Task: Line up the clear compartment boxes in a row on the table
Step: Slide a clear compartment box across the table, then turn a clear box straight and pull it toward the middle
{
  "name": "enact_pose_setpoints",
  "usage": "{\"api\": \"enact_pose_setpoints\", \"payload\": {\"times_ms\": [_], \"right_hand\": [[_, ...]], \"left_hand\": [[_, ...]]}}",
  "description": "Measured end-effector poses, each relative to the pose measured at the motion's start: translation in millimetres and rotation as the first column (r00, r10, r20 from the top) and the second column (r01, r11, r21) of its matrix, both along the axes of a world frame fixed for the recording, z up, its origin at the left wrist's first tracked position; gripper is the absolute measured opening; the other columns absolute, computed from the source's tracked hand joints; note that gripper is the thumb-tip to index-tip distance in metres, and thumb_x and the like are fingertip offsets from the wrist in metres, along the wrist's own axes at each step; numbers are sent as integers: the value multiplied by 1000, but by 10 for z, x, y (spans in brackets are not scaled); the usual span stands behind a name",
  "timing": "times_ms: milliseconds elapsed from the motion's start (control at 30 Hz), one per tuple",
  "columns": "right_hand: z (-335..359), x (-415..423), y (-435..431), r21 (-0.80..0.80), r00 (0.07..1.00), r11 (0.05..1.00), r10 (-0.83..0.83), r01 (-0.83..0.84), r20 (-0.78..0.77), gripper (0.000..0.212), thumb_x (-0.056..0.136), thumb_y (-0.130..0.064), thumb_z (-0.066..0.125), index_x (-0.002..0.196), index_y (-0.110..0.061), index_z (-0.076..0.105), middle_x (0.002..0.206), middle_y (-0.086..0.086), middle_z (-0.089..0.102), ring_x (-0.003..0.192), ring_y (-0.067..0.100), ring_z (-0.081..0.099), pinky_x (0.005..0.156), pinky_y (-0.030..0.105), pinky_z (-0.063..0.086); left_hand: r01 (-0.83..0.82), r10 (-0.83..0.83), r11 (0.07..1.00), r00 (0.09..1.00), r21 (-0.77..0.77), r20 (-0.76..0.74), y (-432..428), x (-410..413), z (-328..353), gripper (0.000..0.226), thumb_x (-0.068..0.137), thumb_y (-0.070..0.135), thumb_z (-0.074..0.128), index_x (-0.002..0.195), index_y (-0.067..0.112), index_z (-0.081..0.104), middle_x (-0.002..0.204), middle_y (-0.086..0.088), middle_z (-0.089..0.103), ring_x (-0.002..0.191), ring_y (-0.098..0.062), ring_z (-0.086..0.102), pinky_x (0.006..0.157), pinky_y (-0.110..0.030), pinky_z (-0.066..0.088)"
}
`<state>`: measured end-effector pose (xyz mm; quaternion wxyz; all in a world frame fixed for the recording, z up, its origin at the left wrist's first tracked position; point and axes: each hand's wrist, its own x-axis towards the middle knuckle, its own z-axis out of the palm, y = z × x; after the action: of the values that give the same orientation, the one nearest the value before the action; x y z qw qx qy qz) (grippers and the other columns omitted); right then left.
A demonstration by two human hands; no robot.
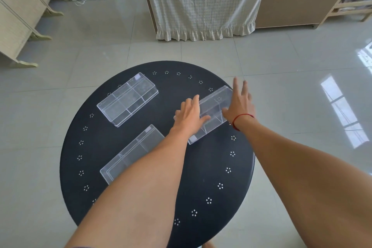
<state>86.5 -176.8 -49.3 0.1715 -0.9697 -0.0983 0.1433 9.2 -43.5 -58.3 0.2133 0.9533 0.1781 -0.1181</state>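
Three clear compartment boxes lie on a round black table (201, 177). One box (127, 99) sits at the far left, angled. A second box (138, 151) lies near the left front, partly hidden under my left forearm. The third box (213, 110) is at the far right near the table's edge, tilted, and both hands press on it. My left hand (190, 116) rests on its left side with the fingers on its top. My right hand (239, 102) lies flat against its right side, fingers spread.
The table has a ring of small white dot patterns near its rim. Beyond it is a tiled floor, a cloth-covered unit (203, 2) at the back, a pale cabinet (18, 18) at the left and a wooden shelf (350, 0) at the right.
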Motion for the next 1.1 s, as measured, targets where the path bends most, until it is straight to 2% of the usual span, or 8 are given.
{"api": "enact_pose_setpoints", "payload": {"times_ms": [67, 167, 333, 433, 500, 633, 833, 1100], "right_hand": [[14, 7, 15, -98, 989, 984, 148, -146, 11, 88, 83, -7, 66, 153, -26, 16, 164, 12, -7, 151, 32, 8, 110, 45, 38], [-27, -15, 26, -144, 985, 975, 158, -166, -65, 65, 80, -9, 70, 137, -23, 41, 163, 12, -1, 152, 30, -4, 113, 44, 31], [-80, -114, -32, -133, 981, 977, 150, -167, -126, 72, 69, -12, 82, 127, -14, 39, 138, 5, 41, 137, 30, 30, 85, 41, 48], [-145, -251, -28, -123, 993, 987, 89, -99, -78, 65, 76, -4, 75, 128, -10, 37, 128, 10, 51, 122, 32, 45, 81, 37, 47], [-202, -339, -31, -121, 997, 990, 67, -70, -32, 61, 80, 1, 69, 131, -10, 36, 129, 12, 49, 119, 34, 47, 80, 35, 46], [-291, -451, -113, -154, 994, 983, 88, -97, -64, 72, 81, 5, 66, 141, -21, 36, 144, 12, 33, 121, 38, 44, 85, 37, 50], [-304, -466, -155, -23, 967, 994, 95, -103, -236, 81, 85, -5, 67, 150, -33, 27, 163, 4, 4, 136, 43, 28, 104, 44, 42], [-389, -680, -131, 21, 990, 999, -26, 30, -139, 79, 82, 23, 45, 144, -25, 37, 160, 7, 12, 132, 42, 34, 98, 47, 50]], "left_hand": [[54, -59, 993, 997, 103, 40, -51, -19, -23, 79, 90, 42, 64, 150, 10, 23, 139, -10, 42, 127, -28, 41, 103, -43, 37], [83, -102, 980, 990, 181, 99, -46, -90, -108, 72, 85, 40, 71, 143, 12, 38, 132, -8, 46, 120, -27, 46, 102, -38, 38], [73, -94, 979, 990, 192, 105, 8, -166, -52, 67, 68, 45, 82, 122, 22, 50, 119, -1, 50, 113, -22, 50, 92, -36, 41], [16, -12, 988, 1000, 155, -26, 16, -193, -40, 76, 61, 58, 81, 123, 28, 50, 123, 4, 52, 126, -23, 42, 103, -53, 32], [8, -5, 999, 997, 41, -76, 50, -223, -22, 82, 62, 61, 79, 133, 32, 49, 133, 5, 51, 135, -23, 35, 108, -59, 28], [-32, 19, 971, 998, -238, -56, 143, -306, 27, 79, 72, 51, 79, 142, 29, 49, 148, 2, 47, 138, -21, 40, 110, -40, 37], [-23, 20, 988, 1000, -151, -22, 69, -465, -121, 65, 90, 37, 67, 148, 30, 40, 160, -1, 27, 150, -19, 17, 112, -48, 29], [6, -10, 996, 999, -87, -40, -10, -501, -274, 56, 98, 14, 56, 149, 30, 37, 163, 1, 18, 153, -19, 6, 115, -65, 3]]}}
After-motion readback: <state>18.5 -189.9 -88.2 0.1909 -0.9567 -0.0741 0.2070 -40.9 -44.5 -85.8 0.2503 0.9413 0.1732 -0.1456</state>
